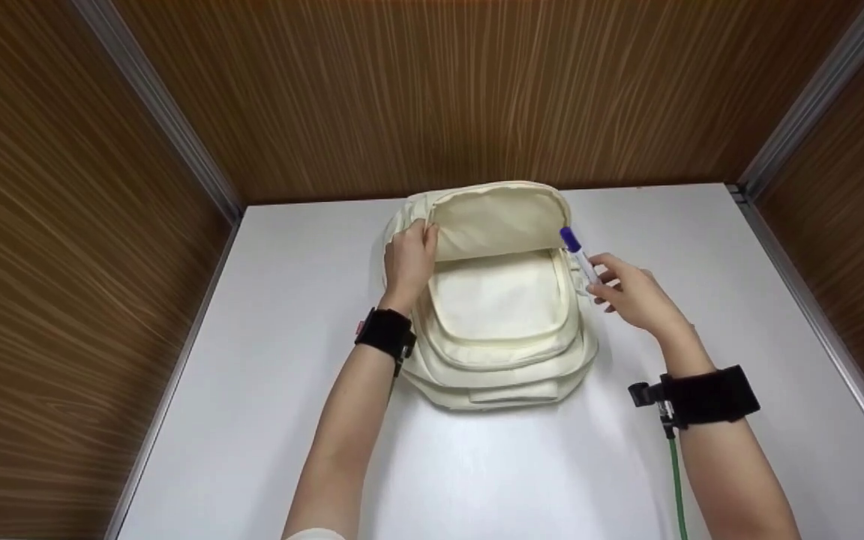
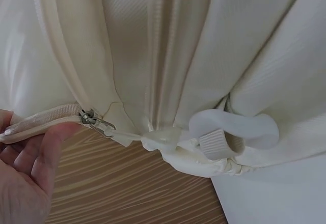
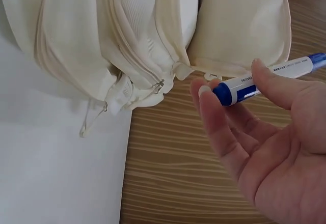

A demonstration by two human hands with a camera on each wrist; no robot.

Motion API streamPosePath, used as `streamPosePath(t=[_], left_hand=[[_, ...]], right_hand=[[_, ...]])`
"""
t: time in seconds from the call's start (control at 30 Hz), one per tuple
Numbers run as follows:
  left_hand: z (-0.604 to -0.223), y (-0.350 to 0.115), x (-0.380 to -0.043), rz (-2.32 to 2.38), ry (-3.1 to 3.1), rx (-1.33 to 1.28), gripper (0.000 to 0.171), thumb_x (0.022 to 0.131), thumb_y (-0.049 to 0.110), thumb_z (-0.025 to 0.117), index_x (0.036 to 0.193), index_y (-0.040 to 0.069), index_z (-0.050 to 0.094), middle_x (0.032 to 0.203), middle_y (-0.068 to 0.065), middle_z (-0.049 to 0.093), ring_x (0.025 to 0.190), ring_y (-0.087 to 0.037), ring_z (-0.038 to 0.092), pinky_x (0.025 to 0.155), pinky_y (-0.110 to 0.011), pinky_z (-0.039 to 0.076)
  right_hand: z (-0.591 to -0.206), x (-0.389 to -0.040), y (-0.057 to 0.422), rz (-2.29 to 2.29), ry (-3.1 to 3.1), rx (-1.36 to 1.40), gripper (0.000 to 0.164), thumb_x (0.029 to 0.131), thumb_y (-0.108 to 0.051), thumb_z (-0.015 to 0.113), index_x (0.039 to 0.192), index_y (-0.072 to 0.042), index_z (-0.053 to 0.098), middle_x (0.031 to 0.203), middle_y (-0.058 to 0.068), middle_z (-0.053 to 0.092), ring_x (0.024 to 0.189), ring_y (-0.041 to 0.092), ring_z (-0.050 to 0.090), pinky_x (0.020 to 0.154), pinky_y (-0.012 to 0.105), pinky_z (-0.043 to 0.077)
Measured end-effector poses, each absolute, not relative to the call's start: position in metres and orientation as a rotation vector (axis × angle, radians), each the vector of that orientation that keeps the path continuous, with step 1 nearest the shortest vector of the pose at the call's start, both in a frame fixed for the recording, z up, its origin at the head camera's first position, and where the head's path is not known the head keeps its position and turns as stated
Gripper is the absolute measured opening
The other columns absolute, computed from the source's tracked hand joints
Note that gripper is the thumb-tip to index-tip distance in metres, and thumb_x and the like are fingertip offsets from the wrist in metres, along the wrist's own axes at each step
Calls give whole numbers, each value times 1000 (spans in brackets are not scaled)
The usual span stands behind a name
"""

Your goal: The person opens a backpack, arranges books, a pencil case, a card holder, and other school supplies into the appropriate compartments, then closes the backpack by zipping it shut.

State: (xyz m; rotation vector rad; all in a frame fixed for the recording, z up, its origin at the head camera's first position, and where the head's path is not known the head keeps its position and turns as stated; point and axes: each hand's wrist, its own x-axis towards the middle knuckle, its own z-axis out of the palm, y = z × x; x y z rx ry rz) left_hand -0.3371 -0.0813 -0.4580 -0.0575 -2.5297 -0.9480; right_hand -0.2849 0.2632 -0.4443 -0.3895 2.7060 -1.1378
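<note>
A cream backpack (image 1: 503, 300) lies on the white table with its front pocket flap (image 1: 496, 217) folded up and the pocket unzipped. My left hand (image 1: 410, 259) pinches the zippered edge of that flap on its left side. In the left wrist view, the fingers (image 2: 48, 147) hold the edge beside a metal zipper slider (image 2: 89, 117). To the right of the pocket, my right hand (image 1: 631, 292) holds a white marker (image 1: 583, 262) with a blue cap between thumb and fingers. The marker's blue end (image 3: 222, 94) rests against the fingertips in the right wrist view.
Brown wood-grain panels (image 1: 477, 90) stand behind and at both sides of the white table (image 1: 282, 315). A green cable (image 1: 677, 487) hangs from the right wrist strap (image 1: 709, 396). White zipper pulls and a strap buckle (image 2: 234, 130) hang at the backpack's sides.
</note>
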Motion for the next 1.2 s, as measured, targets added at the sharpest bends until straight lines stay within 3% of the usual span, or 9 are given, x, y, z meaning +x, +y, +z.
streamPosePath(t=[0.17,0.47,0.57,0.7,0.8,1.2], left_hand=[[-451,-80,-338,-997,-2465,-32,33,99,28,58,73,9,52,62,-9,53,59,-31,51,57,-47,42],[-450,-80,-338,-1077,-2400,-56,31,100,26,57,74,10,53,58,5,34,55,-19,40,51,-38,33],[-450,-80,-338,-1097,-2398,-60,30,100,27,56,75,10,54,58,6,33,53,-17,37,50,-36,31],[-451,-81,-337,-1118,-2394,-56,30,100,27,57,75,10,56,58,6,33,52,-15,36,49,-33,28],[-451,-81,-336,-1138,-2382,-61,30,100,26,58,75,10,57,58,6,35,52,-14,36,49,-31,28],[-454,-79,-336,-1140,-2377,-73,32,99,24,60,70,11,51,57,6,37,52,-15,38,50,-31,30]], right_hand=[[-451,-283,248,-969,2787,-502,34,95,-8,64,128,-1,61,103,20,64,78,25,64,63,37,51],[-462,-291,212,-741,3048,-467,37,94,-21,68,129,-13,66,100,15,68,82,32,62,63,47,46],[-467,-297,199,-819,3093,-417,38,92,-19,70,127,-7,65,99,17,69,85,35,64,67,50,49],[-470,-304,182,-1020,3080,-400,26,88,-9,72,110,4,70,92,19,69,83,33,65,73,46,52],[-472,-307,173,-1102,3064,-412,16,86,-4,72,99,6,72,90,19,69,81,30,66,73,42,53],[-480,-302,148,-1369,3036,-389,16,85,4,70,100,9,72,92,23,67,80,31,70,72,35,57]])
